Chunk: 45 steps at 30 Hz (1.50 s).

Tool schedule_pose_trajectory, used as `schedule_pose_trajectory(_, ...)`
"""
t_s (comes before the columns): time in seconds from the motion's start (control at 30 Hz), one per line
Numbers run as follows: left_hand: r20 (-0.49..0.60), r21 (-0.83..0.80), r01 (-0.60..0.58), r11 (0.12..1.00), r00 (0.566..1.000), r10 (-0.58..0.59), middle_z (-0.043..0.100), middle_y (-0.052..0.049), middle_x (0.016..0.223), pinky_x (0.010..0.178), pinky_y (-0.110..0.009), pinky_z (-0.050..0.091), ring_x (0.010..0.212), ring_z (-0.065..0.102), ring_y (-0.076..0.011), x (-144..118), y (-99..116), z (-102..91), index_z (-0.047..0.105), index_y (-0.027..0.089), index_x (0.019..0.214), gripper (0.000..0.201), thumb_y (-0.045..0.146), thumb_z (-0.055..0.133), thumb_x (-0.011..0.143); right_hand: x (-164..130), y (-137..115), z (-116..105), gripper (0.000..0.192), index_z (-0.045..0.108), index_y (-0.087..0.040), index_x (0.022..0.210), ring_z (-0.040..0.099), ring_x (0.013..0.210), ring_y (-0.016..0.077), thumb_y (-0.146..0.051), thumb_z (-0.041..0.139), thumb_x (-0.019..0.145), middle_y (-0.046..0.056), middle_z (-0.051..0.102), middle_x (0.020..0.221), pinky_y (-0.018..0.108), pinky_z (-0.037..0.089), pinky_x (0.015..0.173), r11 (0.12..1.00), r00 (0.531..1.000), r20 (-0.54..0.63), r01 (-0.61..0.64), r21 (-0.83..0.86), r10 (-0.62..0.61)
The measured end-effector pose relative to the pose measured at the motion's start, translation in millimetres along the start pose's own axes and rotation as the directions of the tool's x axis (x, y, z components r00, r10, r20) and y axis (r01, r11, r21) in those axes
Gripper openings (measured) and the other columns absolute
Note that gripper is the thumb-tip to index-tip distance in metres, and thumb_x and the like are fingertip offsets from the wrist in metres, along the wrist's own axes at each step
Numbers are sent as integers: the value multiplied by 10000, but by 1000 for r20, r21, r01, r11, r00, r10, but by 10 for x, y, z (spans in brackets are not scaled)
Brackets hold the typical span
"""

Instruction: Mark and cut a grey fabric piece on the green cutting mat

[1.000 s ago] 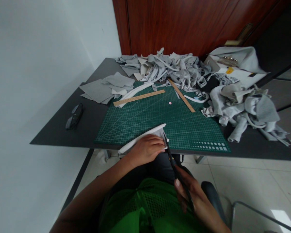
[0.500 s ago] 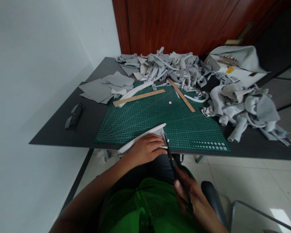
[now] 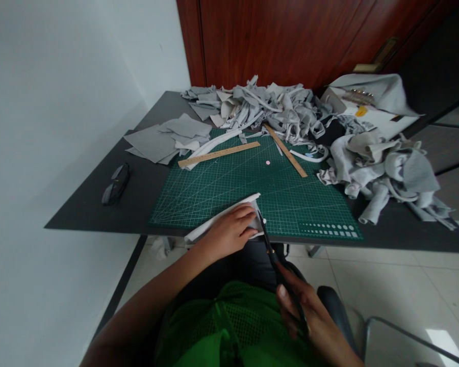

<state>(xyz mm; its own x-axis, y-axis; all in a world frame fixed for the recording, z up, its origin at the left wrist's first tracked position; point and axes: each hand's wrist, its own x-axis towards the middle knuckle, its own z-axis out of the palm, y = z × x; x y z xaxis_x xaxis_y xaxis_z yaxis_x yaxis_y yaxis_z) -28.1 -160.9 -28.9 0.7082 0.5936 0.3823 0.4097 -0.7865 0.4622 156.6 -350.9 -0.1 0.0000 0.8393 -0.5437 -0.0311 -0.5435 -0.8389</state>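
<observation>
A grey piece of fabric (image 3: 257, 224) with a white rolled edge (image 3: 218, 217) lies slanted across the front edge of the green cutting mat. My left hand (image 3: 232, 232) is closed over it, fingers curled and pressing it down, so much of the cloth is hidden. Black-handled scissors (image 3: 270, 250) are in my right hand (image 3: 304, 308), fingers wrapped through the grips. Their dark blades point up and away, along the right end of the fabric. Whether the blades are apart is too small to tell. A small white bit (image 3: 264, 221) lies beside the blade tips.
The cutting mat (image 3: 309, 199) carries two wooden rulers (image 3: 222, 154) and a small pink disc (image 3: 268, 162). Fabric scraps (image 3: 268, 104) are heaped behind, with another pile (image 3: 390, 168) at right near a white box (image 3: 382, 120). Flat grey pieces (image 3: 164, 137) and glasses (image 3: 116, 183) lie left.
My left hand has shifted slightly left, back from the scissor blades, and its fingers are more curled. More of the fabric's right end shows. My right hand still holds the scissors in nearly the same place.
</observation>
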Motion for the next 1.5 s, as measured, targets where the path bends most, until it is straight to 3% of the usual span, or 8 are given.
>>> schedule_pose_trajectory(0.23, 79, 68, -9, 998, 997, 3, 582, -179, 1497, 1242, -484, 428, 1488, 474, -299, -16, 2, 3, 592, 146, 1394, 430, 331, 636, 1009, 18, -43, -36, 810, 532, -216, 1549, 331, 481, 126, -709, 607, 911, -63, 395, 596, 273, 383, 445, 999, 998, 59, 10, -42, -8)
schedule_pose_trajectory(0.47, 75, 47, 1, 999, 997, -5, 599, -182, 1478, 1232, -502, 437, 1479, 485, -304, -5, 1, 9, 598, 140, 1391, 422, 334, 622, 1017, 10, -19, -28, 896, 455, -163, 1590, 318, 473, 112, -737, 589, 915, -82, 381, 599, 252, 372, 446, 998, 998, 65, 5, -58, -1)
schedule_pose_trajectory(0.7, 55, 29, -8, 1000, 998, 6, 616, -151, 1454, 1227, -495, 450, 1466, 500, -294, -15, -10, 3, 612, 178, 1368, 401, 335, 653, 1001, -31, 13, 71, 917, 482, -184, 1584, 354, 439, 126, -718, 662, 861, -74, 411, 552, 271, 340, 438, 1000, 997, -72, 6, 23, -4)
schedule_pose_trajectory(0.97, 52, 41, -24, 999, 998, 22, 637, -156, 1405, 1234, -447, 441, 1455, 511, -287, -4, 4, -12, 617, 147, 1331, 416, 342, 701, 973, -41, -38, 60, 926, 367, -127, 1637, 365, 457, 103, -680, 606, 933, -94, 421, 583, 247, 387, 471, 999, 999, 6, 33, -34, -33)
schedule_pose_trajectory(1.1, 48, 42, -18, 999, 999, 16, 634, -120, 1410, 1224, -461, 450, 1452, 516, -280, -5, 4, -11, 610, 202, 1326, 383, 355, 687, 984, -42, -2, 58, 933, 339, -122, 1643, 387, 452, 107, -686, 592, 945, -102, 423, 579, 253, 391, 481, 999, 999, -1, 40, -31, -40)
schedule_pose_trajectory(1.33, 62, 18, -19, 1000, 998, 18, 632, -164, 1413, 1229, -490, 449, 1458, 503, -304, -6, -16, 3, 625, 148, 1327, 408, 362, 680, 984, -59, -29, 61, 930, 369, -133, 1634, 387, 461, 104, -689, 614, 930, -98, 416, 603, 254, 399, 472, 999, 999, -18, 26, -39, -26)
schedule_pose_trajectory(1.5, 116, 2, 26, 1000, 993, -26, 606, -144, 1462, 1257, -491, 417, 1491, 465, -294, -4, 6, -28, 624, 180, 1348, 404, 372, 659, 994, -47, -24, 49, 970, 332, -137, 1652, 388, 454, 101, -696, 631, 917, -88, 452, 600, 247, 387, 453, 999, 1000, -7, 21, -33, -21)
